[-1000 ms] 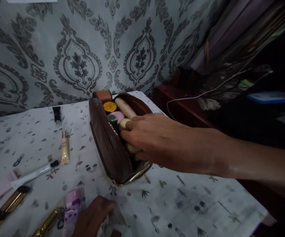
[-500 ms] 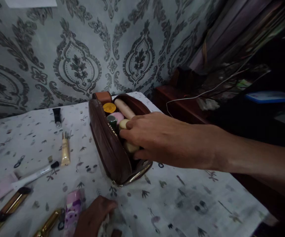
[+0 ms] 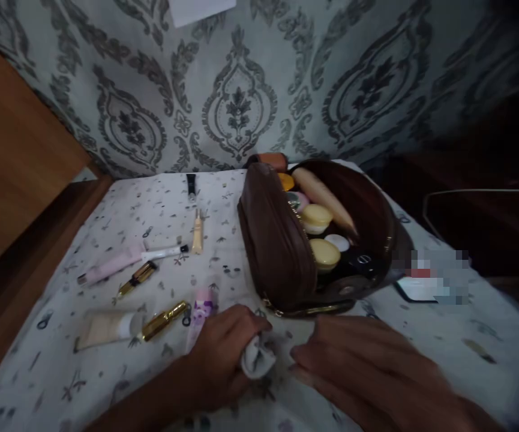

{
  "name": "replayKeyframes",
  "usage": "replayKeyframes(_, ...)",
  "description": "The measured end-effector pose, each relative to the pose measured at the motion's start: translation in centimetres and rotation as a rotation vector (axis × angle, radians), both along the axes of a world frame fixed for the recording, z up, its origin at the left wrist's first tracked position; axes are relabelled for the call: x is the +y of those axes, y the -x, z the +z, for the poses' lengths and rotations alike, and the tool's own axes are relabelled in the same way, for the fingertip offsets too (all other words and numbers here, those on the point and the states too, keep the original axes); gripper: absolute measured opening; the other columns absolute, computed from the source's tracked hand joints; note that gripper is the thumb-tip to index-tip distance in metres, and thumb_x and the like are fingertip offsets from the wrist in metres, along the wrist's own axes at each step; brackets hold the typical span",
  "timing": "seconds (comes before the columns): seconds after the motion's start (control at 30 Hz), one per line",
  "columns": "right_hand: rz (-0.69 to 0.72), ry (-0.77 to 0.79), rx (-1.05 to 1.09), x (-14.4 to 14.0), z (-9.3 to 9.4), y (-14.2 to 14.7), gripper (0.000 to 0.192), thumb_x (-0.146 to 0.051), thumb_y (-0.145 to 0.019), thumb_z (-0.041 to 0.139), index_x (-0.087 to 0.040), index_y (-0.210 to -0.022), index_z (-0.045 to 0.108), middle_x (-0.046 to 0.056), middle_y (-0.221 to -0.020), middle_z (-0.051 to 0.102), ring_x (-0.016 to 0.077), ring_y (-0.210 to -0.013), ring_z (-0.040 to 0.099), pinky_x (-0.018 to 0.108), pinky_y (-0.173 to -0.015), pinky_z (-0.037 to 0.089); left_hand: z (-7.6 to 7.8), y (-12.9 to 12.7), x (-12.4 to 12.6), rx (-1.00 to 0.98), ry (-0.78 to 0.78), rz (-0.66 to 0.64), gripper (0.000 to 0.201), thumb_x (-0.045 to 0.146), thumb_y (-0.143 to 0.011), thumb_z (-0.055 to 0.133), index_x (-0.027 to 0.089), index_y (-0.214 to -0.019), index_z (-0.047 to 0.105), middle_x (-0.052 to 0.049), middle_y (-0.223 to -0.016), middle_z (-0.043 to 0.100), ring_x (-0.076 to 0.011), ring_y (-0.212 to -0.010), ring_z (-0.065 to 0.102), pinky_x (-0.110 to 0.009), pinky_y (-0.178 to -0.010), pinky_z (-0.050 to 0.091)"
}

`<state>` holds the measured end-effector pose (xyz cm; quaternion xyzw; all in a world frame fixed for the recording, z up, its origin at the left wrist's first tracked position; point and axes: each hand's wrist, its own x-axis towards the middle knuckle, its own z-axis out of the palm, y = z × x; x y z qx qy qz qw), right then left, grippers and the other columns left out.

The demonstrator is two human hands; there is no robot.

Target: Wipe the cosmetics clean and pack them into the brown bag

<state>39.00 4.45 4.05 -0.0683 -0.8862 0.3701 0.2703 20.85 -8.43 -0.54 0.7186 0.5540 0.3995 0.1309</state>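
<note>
Tubes (image 3: 126, 264) lie scattered toward the table's (image 3: 38, 336) left edge. Near its front edge the left hand (image 3: 223, 354) is curled around a white cloth (image 3: 255, 357); the right hand (image 3: 367, 366), loosely spread and holding nothing, rests just beside it, before the open brown pouch (image 3: 277, 246).

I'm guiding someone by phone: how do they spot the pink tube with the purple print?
Start at the open brown pouch on the patterned cloth. Just left of its near end, beside the left hand, lies the pink tube. It alone carries purple cartoon print; the gold tube next to it is metallic.
</note>
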Motion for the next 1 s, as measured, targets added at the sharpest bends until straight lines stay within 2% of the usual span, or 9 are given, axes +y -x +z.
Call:
replayKeyframes(0.1,0.094,-0.086,0.027,-1.9,-0.8,1.4,0.02,-0.021,-0.096,0.055,-0.022,-0.08,0.065,0.0,-0.063,0.063,0.0127,-0.055,0.059,0.025,-0.054,0.047,0.9,0.6,-0.5,0.078,-0.025,0.05,0.026,0.017,-0.087,0.044,0.016,-0.112,0.051,-0.009,-0.087,0.064,-0.0218,-0.079,0.062,-0.031,-0.067,0.048)
replayKeyframes(0.27,0.063,0.041,0.013,-3.4,-3.5,3.5,0.029,-0.025,-0.097,0.052,-0.02,-0.069,0.059,0.0,-0.059,0.059,0.0122,-0.052,0.055,0.025,-0.05,0.041,1.9,3.8,-2.4,0.263,0.019,0.208,0.034,0.008,-0.081,0.046,0.016,-0.113,0.053,-0.01,-0.096,0.066,-0.0226,-0.088,0.063,-0.031,-0.072,0.049)
replayKeyframes(0.4,0.011,0.308,-0.11,-4.1,-5.3,5.0,0.035,-0.037,-0.095,0.053,-0.02,-0.065,0.058,0.0,-0.056,0.055,0.0122,-0.052,0.051,0.024,-0.049,0.039,2.6,10.1,-4.9,0.32,0.068,0.545,0.032,0.012,-0.084,0.044,0.017,-0.114,0.055,-0.009,-0.109,0.065,-0.0235,-0.1,0.061,-0.035,-0.084,0.047)
replayKeyframes(0.47,-0.008,0.489,-0.145,-4.4,-5.8,5.7,0.038,-0.044,-0.092,0.054,-0.019,-0.063,0.056,-0.001,-0.055,0.053,0.0113,-0.049,0.047,0.023,-0.047,0.036,2.7,13.5,-6.3,0.246,0.188,0.754,0.022,0.024,-0.088,0.046,0.019,-0.106,0.057,-0.005,-0.093,0.065,-0.0209,-0.082,0.06,-0.031,-0.072,0.045)
replayKeyframes(0.53,-0.002,0.658,-0.186,-4.8,-6.1,6.3,0.039,-0.049,-0.088,0.057,-0.019,-0.064,0.056,-0.001,-0.056,0.053,0.0104,-0.048,0.045,0.023,-0.045,0.034,2.5,16.3,-7.5,0.209,0.28,0.853,0.021,0.035,-0.09,0.044,0.02,-0.097,0.056,-0.001,-0.08,0.06,-0.0193,-0.072,0.056,-0.03,-0.066,0.042)
replayKeyframes(0.63,0.015,0.833,-0.235,-5.5,-5.9,7.3,0.04,-0.055,-0.082,0.063,-0.019,-0.067,0.058,0.0,-0.059,0.055,0.0097,-0.047,0.045,0.023,-0.045,0.032,2.0,18.2,-8.5,0.223,0.331,0.866,0.028,0.045,-0.093,0.04,0.021,-0.088,0.054,0.0,-0.076,0.056,-0.0192,-0.071,0.053,-0.031,-0.067,0.041)
replayKeyframes(0.8,-0.02,0.999,-0.157,-6.8,-5.5,8.5,0.045,-0.062,-0.076,0.066,-0.019,-0.064,0.057,0.0,-0.059,0.055,0.0092,-0.049,0.043,0.023,-0.048,0.033,1.2,17.1,-7.9,0.335,0.447,0.752,0.035,0.054,-0.092,0.045,0.022,-0.093,0.059,-0.004,-0.091,0.061,-0.024,-0.088,0.057,-0.033,-0.077,0.042)
replayKeyframes(0.9,-0.059,1.032,-0.13,-7.3,-5.8,8.6,0.046,-0.063,-0.074,0.068,-0.018,-0.065,0.058,0.0,-0.059,0.057,0.0092,-0.049,0.043,0.023,-0.047,0.032,0.8,16.1,-7.3,0.474,0.569,0.745,0.028,0.045,-0.092,0.052,0.022,-0.106,0.06,-0.009,-0.106,0.063,-0.0293,-0.104,0.057,-0.035,-0.079,0.042)
replayKeyframes(1.0,-0.074,1.013,-0.122,-7.5,-6.4,8.2,0.047,-0.064,-0.074,0.068,-0.018,-0.068,0.06,0.001,-0.06,0.058,0.009,-0.049,0.044,0.023,-0.046,0.032,0.7,15.6,-7.0,0.498,0.569,0.784,0.024,0.033,-0.09,0.055,0.019,-0.109,0.058,-0.012,-0.111,0.063,-0.0317,-0.106,0.057,-0.037,-0.078,0.042)
